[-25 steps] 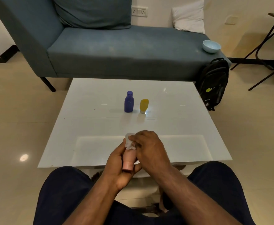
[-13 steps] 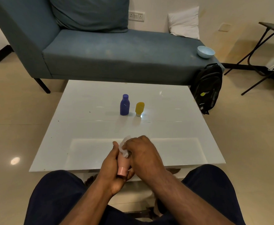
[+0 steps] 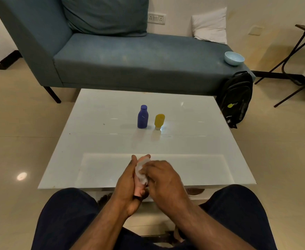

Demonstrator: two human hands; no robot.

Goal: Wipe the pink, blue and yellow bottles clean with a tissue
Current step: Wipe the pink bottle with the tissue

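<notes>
Since the earlier frame the white crumpled tissue [image 3: 142,170] has slid along the small pink plastic bottle [image 3: 139,188] toward its near end, leaving the far tip of the bottle bare beyond it. Left hand [image 3: 128,184] wraps the bottle from the left side, fingers lying along its length and thumb curled under its lower end, so that grip is closed around the bottle. Right hand [image 3: 163,179] has its fingers curled onto the tissue, pinching it against the bottle's side. Both hands hang over the near edge of the glossy white low surface [image 3: 97,141], above the person's dark trousers. Further back on the surface stand the small blue plastic bottle [image 3: 142,117] and, just beside it to the right but apart, the small yellow plastic bottle [image 3: 159,121] resting on its pale cap. Behind is a blue-grey fabric sofa [image 3: 130,58] with a pale blue bowl [image 3: 234,58] on its right end
</notes>
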